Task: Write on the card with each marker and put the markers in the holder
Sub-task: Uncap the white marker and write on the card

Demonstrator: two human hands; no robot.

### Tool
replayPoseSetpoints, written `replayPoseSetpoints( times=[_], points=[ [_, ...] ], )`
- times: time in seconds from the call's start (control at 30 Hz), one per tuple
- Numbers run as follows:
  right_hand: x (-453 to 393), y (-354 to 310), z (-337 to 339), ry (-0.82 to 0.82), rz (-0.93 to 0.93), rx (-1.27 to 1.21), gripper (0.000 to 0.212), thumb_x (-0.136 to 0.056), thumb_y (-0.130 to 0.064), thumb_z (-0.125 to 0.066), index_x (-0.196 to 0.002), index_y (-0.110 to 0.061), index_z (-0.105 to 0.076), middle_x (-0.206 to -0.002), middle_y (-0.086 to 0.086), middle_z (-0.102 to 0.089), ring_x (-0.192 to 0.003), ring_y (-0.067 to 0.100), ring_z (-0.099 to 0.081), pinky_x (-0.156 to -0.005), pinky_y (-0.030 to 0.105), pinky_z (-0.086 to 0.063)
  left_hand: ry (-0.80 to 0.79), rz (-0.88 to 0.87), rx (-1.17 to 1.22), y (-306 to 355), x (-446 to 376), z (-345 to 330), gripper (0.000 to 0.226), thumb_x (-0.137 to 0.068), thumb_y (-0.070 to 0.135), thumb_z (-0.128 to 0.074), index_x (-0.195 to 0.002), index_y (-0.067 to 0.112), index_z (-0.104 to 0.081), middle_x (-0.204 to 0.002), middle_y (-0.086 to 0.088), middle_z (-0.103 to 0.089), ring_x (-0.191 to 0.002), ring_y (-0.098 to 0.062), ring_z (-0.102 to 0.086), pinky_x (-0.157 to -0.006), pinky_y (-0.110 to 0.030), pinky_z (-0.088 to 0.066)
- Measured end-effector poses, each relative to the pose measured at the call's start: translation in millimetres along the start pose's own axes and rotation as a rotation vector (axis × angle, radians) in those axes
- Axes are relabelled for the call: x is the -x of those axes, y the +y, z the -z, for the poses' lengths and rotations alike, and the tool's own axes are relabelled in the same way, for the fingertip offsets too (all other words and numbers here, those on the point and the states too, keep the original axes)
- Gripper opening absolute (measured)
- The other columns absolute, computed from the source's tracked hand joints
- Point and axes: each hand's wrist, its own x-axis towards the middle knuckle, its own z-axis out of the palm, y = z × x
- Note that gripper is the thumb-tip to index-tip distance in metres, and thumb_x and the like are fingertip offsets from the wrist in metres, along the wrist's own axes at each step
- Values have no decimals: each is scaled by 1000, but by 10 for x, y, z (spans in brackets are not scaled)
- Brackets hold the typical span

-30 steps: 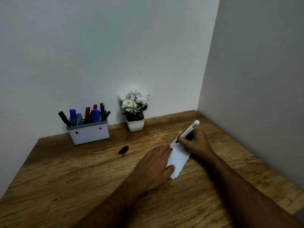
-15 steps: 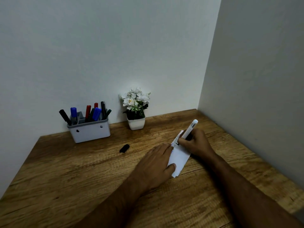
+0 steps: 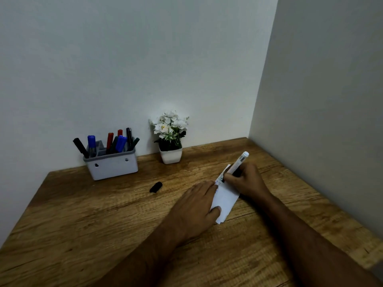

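A small white card [image 3: 226,197] lies on the wooden table [image 3: 103,220], right of centre. My left hand [image 3: 196,204] lies flat on the card's left edge, pinning it down. My right hand [image 3: 246,179] grips a white-barrelled marker [image 3: 240,161], its dark tip on the card's far end. The marker's black cap [image 3: 156,187] lies loose on the table to the left. A grey holder [image 3: 112,164] stands by the back wall with several black, blue, red and green markers in it.
A small white pot of white flowers [image 3: 170,137] stands against the back wall, right of the holder. A side wall [image 3: 321,100] closes the table's right edge.
My right hand and the marker have shifted slightly along the card's far end. My left hand has stayed on the card.
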Motion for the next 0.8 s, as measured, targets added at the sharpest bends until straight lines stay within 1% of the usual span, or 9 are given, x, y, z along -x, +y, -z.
replayPoseSetpoints(
  times=[0.1, 0.17, 0.3, 0.43, 0.53, 0.63, 0.73, 0.8],
  points=[
    [-28, 25, -5, 59, -35, 6, 7, -88, -11, -74, -90, -7, -79, -93, 3, -80, -79, 10, -77, -71, 32, -65, -2, -5, 0, 0, 3, -1, 65, -101, 43, -37, -158, 19, -14, -165, 4, -12, -149, -8, -10, -115, -19, -2],
    [-35, 31, -1, 83, -36, 7, 7, -88, -12, -75, -91, -7, -80, -93, 2, -80, -78, 8, -77, -71, 32, -66, 1, -5, -2, 0, 6, -5, 65, -101, 44, -36, -158, 19, -14, -165, 4, -12, -149, -8, -10, -115, -19, -2],
    [-40, 28, -1, 70, -29, 22, 8, -87, -11, -75, -92, -6, -80, -93, 1, -80, -78, 7, -77, -72, 32, -66, 6, -4, -2, 0, 3, -1, 65, -102, 43, -37, -158, 19, -14, -165, 4, -12, -149, -8, -11, -113, -17, -2],
    [-41, 19, -7, 69, -36, 33, 7, -87, -10, -76, -91, -7, -80, -91, 1, -80, -77, 8, -77, -71, 31, -65, 4, -4, -7, 10, 1, 9, 65, -102, 43, -37, -157, 19, -14, -165, 3, -13, -149, -9, -12, -115, -19, -5],
    [-49, 15, -2, 100, -39, 34, 6, -87, -11, -76, -89, -7, -80, -89, 1, -80, -75, 7, -77, -68, 29, -65, 0, -6, -6, 17, 4, 12, 65, -102, 43, -37, -158, 19, -14, -165, 3, -13, -149, -8, -12, -112, -17, -2],
    [-60, 7, -11, 101, -42, 48, 7, -87, -12, -77, -89, -6, -80, -91, 1, -79, -75, 7, -76, -69, 30, -66, 1, -6, -7, 10, 8, 13, 65, -102, 43, -36, -158, 19, -13, -165, 3, -13, -149, -9, -11, -114, -18, -2],
    [-53, 5, -8, 101, -54, 55, 6, -86, -12, -77, -88, -7, -80, -88, -1, -79, -74, 7, -76, -69, 32, -66, -3, -6, -7, 9, 8, 7, 65, -102, 44, -36, -158, 19, -13, -165, 3, -12, -149, -8, -11, -114, -18, -1],
    [-55, 10, -7, 112, -59, 59, 6, -86, -12, -77, -88, -8, -80, -88, -1, -79, -74, 7, -76, -68, 30, -65, -5, -5, -8, 14, 7, 7, 65, -102, 43, -37, -157, 18, -14, -165, 2, -13, -149, -9, -12, -117, -21, -3]
  ],
)
